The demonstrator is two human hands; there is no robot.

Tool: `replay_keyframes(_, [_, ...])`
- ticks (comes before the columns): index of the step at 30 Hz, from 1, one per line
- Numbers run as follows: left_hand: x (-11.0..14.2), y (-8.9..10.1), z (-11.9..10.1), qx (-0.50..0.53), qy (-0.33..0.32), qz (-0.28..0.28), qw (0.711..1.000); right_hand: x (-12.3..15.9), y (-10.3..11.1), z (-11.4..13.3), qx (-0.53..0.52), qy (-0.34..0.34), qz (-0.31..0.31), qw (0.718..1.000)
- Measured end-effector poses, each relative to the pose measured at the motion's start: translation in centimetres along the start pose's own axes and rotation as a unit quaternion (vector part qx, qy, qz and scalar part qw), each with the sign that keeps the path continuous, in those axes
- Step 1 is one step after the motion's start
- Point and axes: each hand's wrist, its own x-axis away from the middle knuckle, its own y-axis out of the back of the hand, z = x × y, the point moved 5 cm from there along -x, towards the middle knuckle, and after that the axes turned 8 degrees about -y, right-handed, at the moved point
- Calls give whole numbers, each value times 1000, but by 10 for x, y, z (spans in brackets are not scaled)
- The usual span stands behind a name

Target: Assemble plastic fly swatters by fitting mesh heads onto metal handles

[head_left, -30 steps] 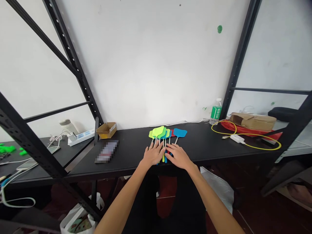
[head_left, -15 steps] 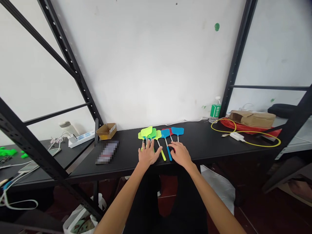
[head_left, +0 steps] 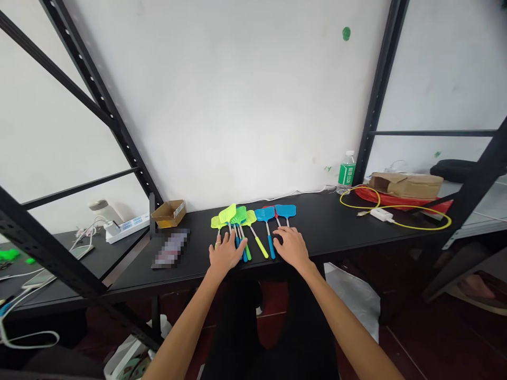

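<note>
Several small fly swatters lie fanned out on a black table (head_left: 336, 232), heads toward the wall: yellow-green ones (head_left: 227, 214) on the left, blue ones (head_left: 285, 210) on the right, a red one partly hidden between the blue. My left hand (head_left: 224, 252) lies flat with fingers spread on the handles of the left group. My right hand (head_left: 291, 246) lies flat, fingers apart, on the handles of the right group. Two swatters with a yellow (head_left: 261, 246) and a blue handle (head_left: 271, 247) lie uncovered between my hands.
A small cardboard box (head_left: 168, 212) and a dark flat object (head_left: 169, 248) sit left of the swatters. At the right are a green-labelled bottle (head_left: 346, 172), a yellow cable (head_left: 396, 221) with a white adapter, and a brown package (head_left: 407, 184). Black rack posts flank the table. A power strip (head_left: 124, 227) lies far left.
My left hand slid leftward, dragging the yellow-green swatters with it. The bunched pile has spread into a fan. My right hand stayed on the right-hand handles.
</note>
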Motion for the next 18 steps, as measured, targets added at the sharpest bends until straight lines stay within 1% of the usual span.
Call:
replay_keyframes(5, [4,-1,13,-25,33,-42,998,1,2,0,-4,-8,-1,1000])
replay_keyframes(10, [7,0,16,-17,61,-49,997,1,3,1,-4,-14,2,1000])
replay_keyframes(13, [10,2,14,-41,34,-49,997,1,2,1,1,-12,3,1000])
replay_keyframes(16, [14,2,8,-66,-24,-44,997,1,1,1,6,-9,3,1000])
replay_keyframes(18, [17,1,3,-62,-60,-38,996,1,1,1,8,-7,4,1000])
